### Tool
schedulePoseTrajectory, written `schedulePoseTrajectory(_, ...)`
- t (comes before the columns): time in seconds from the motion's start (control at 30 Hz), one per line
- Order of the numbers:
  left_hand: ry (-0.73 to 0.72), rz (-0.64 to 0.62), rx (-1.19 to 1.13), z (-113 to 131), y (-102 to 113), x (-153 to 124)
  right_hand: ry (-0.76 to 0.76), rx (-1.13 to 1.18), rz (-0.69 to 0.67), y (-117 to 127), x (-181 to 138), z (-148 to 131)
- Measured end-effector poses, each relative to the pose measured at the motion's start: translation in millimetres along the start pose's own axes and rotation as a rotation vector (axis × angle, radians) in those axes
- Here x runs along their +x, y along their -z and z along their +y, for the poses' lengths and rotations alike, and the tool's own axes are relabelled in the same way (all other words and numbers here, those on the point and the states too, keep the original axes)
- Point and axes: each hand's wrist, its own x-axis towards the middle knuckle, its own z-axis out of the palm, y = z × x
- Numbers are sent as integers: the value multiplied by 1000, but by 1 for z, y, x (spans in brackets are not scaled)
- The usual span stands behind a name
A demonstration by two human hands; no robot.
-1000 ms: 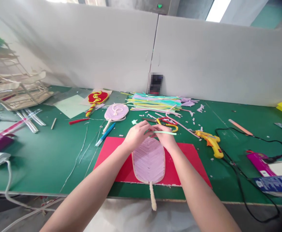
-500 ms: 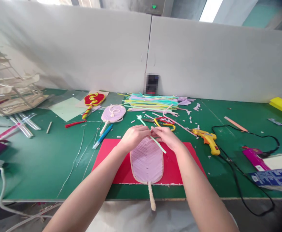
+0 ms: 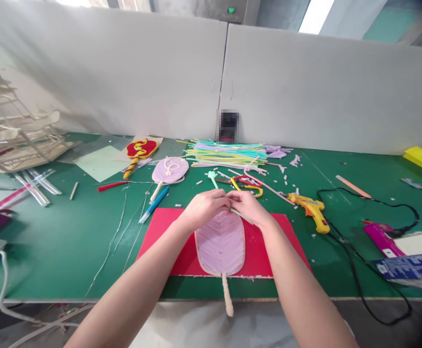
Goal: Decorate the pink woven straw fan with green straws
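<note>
My left hand [image 3: 208,205] and my right hand [image 3: 246,207] meet above the top of a lilac fan, fingertips pinched together. Between them they grip a mint-green pipe cleaner [image 3: 215,181]. Its curled far end sticks up beyond the fingers, and its tail passes beneath my right hand; the middle is hidden by the fingers. The lilac fan [image 3: 220,246], with slanting ribs and a cream rim, lies flat on a red board [image 3: 265,256]. Its cream handle [image 3: 227,296] points toward me over the table edge.
Behind my hands lie scissors [image 3: 247,181] and a pile of pipe cleaners [image 3: 225,153]. A yellow glue gun [image 3: 314,212] with a black cord is at right. On the left are a smaller lilac fan [image 3: 170,169], a red-yellow fan [image 3: 142,148] and a blue pen [image 3: 155,204].
The pipe cleaner's curled end has shifted slightly right and turned. Its tail has swung down behind my right hand, which has closed in against the left.
</note>
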Motion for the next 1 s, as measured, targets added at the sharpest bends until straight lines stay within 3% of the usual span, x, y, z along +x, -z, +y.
schedulePoseTrajectory(0.2, 101, -10, -19, 1, -2, 0, -31, 16, 16, 3, -2, -2)
schedulePoseTrajectory(0.43, 27, -65, 98, -2, -1, 1, -176, 138, 37, 6, -3, -1)
schedulePoseTrajectory(0.57, 38, -51, 18, -1, -1, 1, -151, 96, 35, 5, -2, -3)
schedulePoseTrajectory(0.8, 244, 278, -345, 2, -14, 4, -39, 162, 42, -2, 2, 2)
schedulePoseTrajectory(1.0, 425, 496, -461, 6, -19, 8, 67, 150, 91, -12, 7, 1)
